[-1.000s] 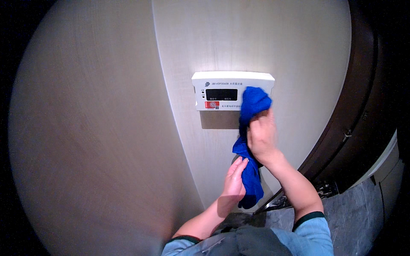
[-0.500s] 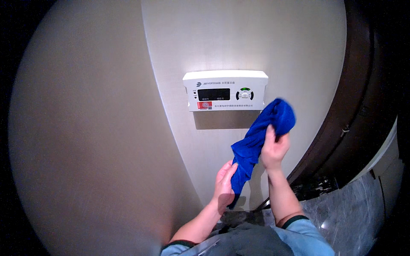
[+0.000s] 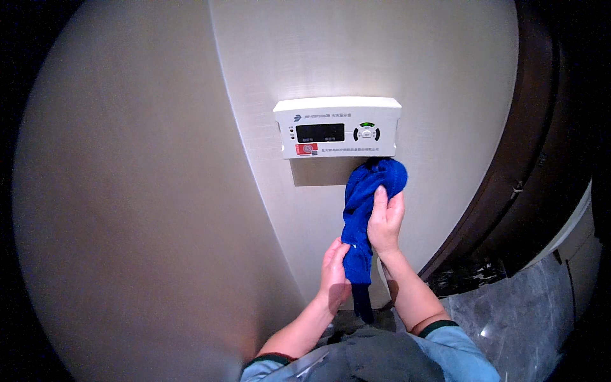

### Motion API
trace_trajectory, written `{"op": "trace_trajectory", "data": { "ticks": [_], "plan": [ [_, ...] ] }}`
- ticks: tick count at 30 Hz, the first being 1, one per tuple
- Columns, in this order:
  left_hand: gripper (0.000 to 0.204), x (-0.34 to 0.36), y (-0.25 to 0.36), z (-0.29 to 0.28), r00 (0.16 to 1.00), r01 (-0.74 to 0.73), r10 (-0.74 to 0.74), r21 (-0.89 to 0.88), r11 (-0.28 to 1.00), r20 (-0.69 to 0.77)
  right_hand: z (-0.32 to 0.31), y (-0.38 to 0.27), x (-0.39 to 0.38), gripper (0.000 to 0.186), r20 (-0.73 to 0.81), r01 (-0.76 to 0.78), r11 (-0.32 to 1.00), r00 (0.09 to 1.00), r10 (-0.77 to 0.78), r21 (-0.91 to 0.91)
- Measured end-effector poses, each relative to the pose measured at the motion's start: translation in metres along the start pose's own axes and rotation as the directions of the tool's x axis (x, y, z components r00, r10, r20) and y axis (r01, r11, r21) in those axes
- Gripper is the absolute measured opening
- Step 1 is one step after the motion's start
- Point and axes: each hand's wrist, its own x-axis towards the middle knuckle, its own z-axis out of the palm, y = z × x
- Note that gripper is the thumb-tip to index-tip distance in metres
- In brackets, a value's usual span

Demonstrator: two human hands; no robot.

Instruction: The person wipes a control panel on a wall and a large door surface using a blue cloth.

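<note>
I hold a bunched blue cloth (image 3: 360, 203) upright in both hands. My right hand (image 3: 386, 219) is closed on its upper part, thumb on top, just below a white wall-mounted panel (image 3: 337, 106) with a dark display, a round button cluster and a red sticker. My left hand (image 3: 333, 270) grips the lower part of the cloth, and a darker end of it dangles below. The cloth's top lies at the lower right edge of the panel; whether they touch I cannot tell.
A pale wood-grain wall (image 3: 248, 63) carries the panel, with a vertical seam to the left. At the right stands a dark brown door frame (image 3: 528, 127) with a small metal fitting. Grey marble floor (image 3: 522, 318) shows at the lower right.
The cloth covered the panel's right side one second ago; my right hand has since brought it down off the buttons, out to the right, then back leftward beneath the panel.
</note>
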Motion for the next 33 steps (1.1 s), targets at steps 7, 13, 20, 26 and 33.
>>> {"op": "trace_trajectory", "data": {
  "ticks": [7,13,20,26,33],
  "plan": [
    [0.033,-0.008,0.017,-0.001,0.958,-0.268,0.27,0.035,0.963,-0.097,0.054,-0.02,0.003,0.038,-0.017,-0.19,0.98,0.981,0.191,0.051],
    [0.028,-0.008,0.031,-0.013,0.855,-0.475,0.462,0.001,0.88,-0.236,0.111,-0.01,-0.012,0.022,0.14,-0.152,0.978,0.981,0.133,0.14],
    [0.024,-0.004,0.034,-0.018,0.818,-0.506,0.483,0.008,0.862,-0.312,0.124,-0.007,-0.003,0.027,0.735,0.365,0.931,0.632,-0.245,-0.004],
    [0.021,-0.02,0.046,-0.022,0.779,-0.568,0.594,0.174,0.804,-0.203,0.016,-0.009,0.007,0.03,0.709,0.13,0.763,0.493,0.504,-0.633],
    [0.052,0.009,0.088,0.02,0.554,-0.827,0.77,0.318,0.464,0.317,-0.025,-0.002,-0.049,0.031,0.633,-0.833,0.438,0.545,0.55,0.337]
  ]
}}
